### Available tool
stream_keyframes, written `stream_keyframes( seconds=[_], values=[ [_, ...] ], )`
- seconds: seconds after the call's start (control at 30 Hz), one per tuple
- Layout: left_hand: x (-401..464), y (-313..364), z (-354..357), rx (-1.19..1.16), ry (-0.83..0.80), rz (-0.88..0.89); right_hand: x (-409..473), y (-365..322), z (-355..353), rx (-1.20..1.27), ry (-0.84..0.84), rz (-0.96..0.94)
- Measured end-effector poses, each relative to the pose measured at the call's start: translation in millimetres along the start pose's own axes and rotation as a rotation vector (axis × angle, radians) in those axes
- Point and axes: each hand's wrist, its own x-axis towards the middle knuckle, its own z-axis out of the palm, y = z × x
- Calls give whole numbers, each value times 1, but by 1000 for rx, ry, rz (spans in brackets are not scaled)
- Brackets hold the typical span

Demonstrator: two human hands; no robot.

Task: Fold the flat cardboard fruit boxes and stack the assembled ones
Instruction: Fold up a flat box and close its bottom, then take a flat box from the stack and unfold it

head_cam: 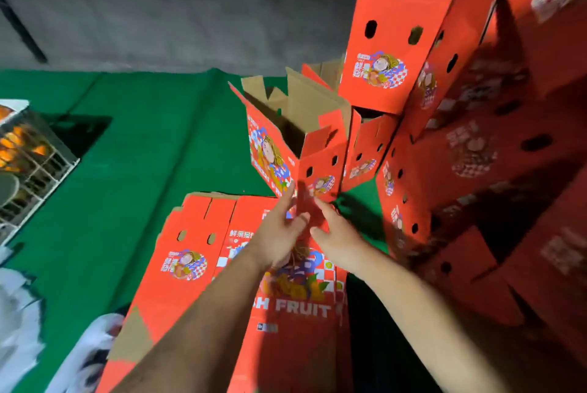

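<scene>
An assembled red fruit box (286, 141) stands open-topped on the green floor, its brown flaps up. My left hand (279, 230) and my right hand (333, 234) reach toward its near bottom corner with fingers straight, touching its lower edge; whether they hold it is unclear. Beneath my arms lies a pile of flat red boxes (197, 253) printed with "FRUIT". To the right rises a tall stack of assembled red boxes (476, 145), some tilted.
Green matting (143, 154) covers the floor, with a grey wall behind it. A white wire crate (28, 151) holding orange fruit sits at the left edge. White plastic bags (19, 322) lie at bottom left. Another assembled box (368, 145) stands behind the first.
</scene>
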Motion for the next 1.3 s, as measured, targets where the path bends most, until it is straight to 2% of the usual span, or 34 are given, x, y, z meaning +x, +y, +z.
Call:
stream_keyframes(
  seconds=[0.03, 0.07, 0.1, 0.17, 0.2, 0.27, 0.33, 0.4, 0.5, 0.57, 0.63, 0.67, 0.73, 0.77, 0.83, 0.9, 1.03, 1.13, 1.3],
  values=[
    [-10, -17, 5, 21, 31, 2, -4, 7, 8, 44, 23, 42],
    [-20, -37, 9, 148, 81, -19, -11, 13, 17, 108, 39, 96],
    [-33, -58, 14, 394, 105, -65, -20, 23, 28, 150, 71, 156],
    [-65, -93, 26, 826, -11, -263, -42, 47, 54, 113, 182, 290],
    [-81, -106, 36, 938, -85, -322, -55, 59, 67, 94, 218, 362],
    [-107, -110, 57, 995, -103, -283, -79, 77, 90, 213, 217, 548],
    [-130, -100, 77, 958, -39, -183, -98, 92, 104, 338, 223, 623],
    [-149, -91, 97, 946, 35, -121, -113, 105, 105, 376, 301, 638],
    [-174, -87, 123, 926, -70, -241, -134, 127, 86, 432, 387, 716],
    [-190, -92, 127, 862, -89, -257, -154, 147, 69, 487, 380, 717],
    [-216, -91, 119, 744, 52, -211, -182, 167, 50, 485, 353, 677],
    [-230, -90, 113, 686, 195, -221, -198, 175, 41, 500, 356, 651],
    [-257, -106, 94, 602, 499, -380, -230, 190, 26, 547, 331, 620],
    [-271, -114, 85, 534, 562, -495, -244, 197, 20, 560, 318, 613],
    [-297, -125, 76, 291, 583, -651, -269, 208, 8, 561, 278, 584],
    [-321, -123, 81, 94, 591, -632, -290, 210, -2, 560, 253, 535],
    [-361, -109, 97, -32, 591, -552, -314, 198, -28, 417, 194, 368],
    [-382, -99, 103, -137, 542, -588, -323, 182, -55, 325, 72, 278],
    [-400, -73, 110, -227, 472, -577, -326, 164, -92, 277, -15, 186]
  ],
)
